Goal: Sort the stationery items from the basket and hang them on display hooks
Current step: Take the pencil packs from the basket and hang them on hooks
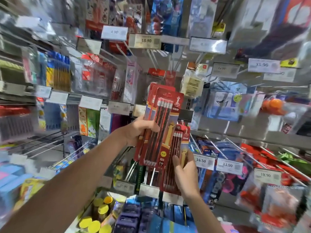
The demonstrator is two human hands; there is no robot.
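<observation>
Head view, display wall of a stationery aisle; edges of the view are blurred.

(a) My left hand [138, 130] is clenched round a stack of pencil packs [161, 125]. Its fingers curl over the front of the red cards at their left edge. The stack stands upright and slightly fanned, so that three card tops show one behind another. The front card carries a row of dark pencils with their eraser ends up. The stack is held in the air at the middle of the wall, in front of the hanging goods.

(b) My right hand [186, 172] grasps a smaller pencil pack [176, 158], thumb lying on its front. This pack sits lower and just to the right of the stack, its left edge overlapped by the front card. I cannot tell whether it hangs on a hook or is carried by the hand alone.

(c) Bare display hooks [45, 142] project at the left. Price tags read 18.90 [145, 40] above the hands, and 16.50 [202, 160] and 13.90 [228, 165] to the right of them. Yellow-lidded jars [99, 214] stand on the shelf below.
</observation>
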